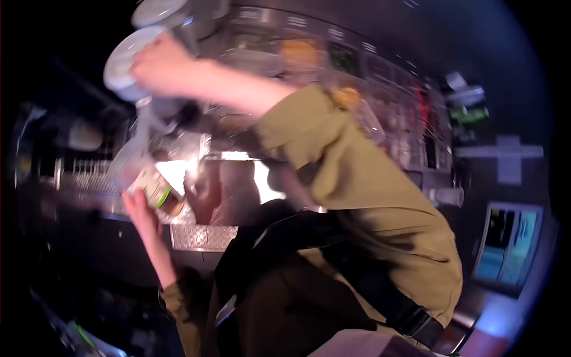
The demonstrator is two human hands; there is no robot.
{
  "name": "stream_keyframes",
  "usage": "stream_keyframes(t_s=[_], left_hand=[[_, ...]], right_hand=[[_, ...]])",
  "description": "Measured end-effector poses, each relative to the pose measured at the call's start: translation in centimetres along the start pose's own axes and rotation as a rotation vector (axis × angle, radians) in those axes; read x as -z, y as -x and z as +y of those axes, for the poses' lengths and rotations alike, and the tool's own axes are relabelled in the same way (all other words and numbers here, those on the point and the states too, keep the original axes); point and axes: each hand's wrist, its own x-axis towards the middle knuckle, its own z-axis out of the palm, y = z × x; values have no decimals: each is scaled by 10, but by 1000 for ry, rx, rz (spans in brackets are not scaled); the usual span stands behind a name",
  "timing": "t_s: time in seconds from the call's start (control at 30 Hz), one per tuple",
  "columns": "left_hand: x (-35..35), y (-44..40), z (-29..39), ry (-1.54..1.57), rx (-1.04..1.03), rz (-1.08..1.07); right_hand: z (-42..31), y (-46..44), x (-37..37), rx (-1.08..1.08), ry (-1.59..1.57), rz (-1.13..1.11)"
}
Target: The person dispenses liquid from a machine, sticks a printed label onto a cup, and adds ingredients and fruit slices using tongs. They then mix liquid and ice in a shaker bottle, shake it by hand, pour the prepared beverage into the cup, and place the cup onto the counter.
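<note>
My right hand [160, 66] reaches across the counter to the upper left. Its fingers are curled over the edge of a round white tub [122, 56], somewhat blurred. Lower down, my left hand [141, 213] has its fingers around a translucent cup [128, 159] that bears a paper label [150, 185] with a green stripe. Something brownish shows at the cup's lower end. A pale, narrow shape [143, 122] runs between the tub and the cup; blur hides what it is.
A second white tub [157, 12] stands behind. Clear food bins [300, 56] line the back of the counter. Shiny metal worktop [229, 184] lies below my right arm, with a perforated drain plate [203, 237] at its front. A lit screen [508, 247] is at right.
</note>
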Motion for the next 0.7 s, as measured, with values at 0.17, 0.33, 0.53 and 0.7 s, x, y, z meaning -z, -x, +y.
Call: stream_keyframes(t_s=[0.17, 0.33, 0.53, 0.7], left_hand=[[7, 15, 5, -14, -72, 35], [5, 29, 14, -13, -94, 81], [33, 44, -2, -19, -16, 64], [-20, 37, 3, -133, -118, 56]], right_hand=[[39, 94, -26, -254, -225, 610], [123, 204, -137, -674, 26, -267], [152, 213, -188, -557, 3, -540], [37, 205, -133, -335, -73, -408]])
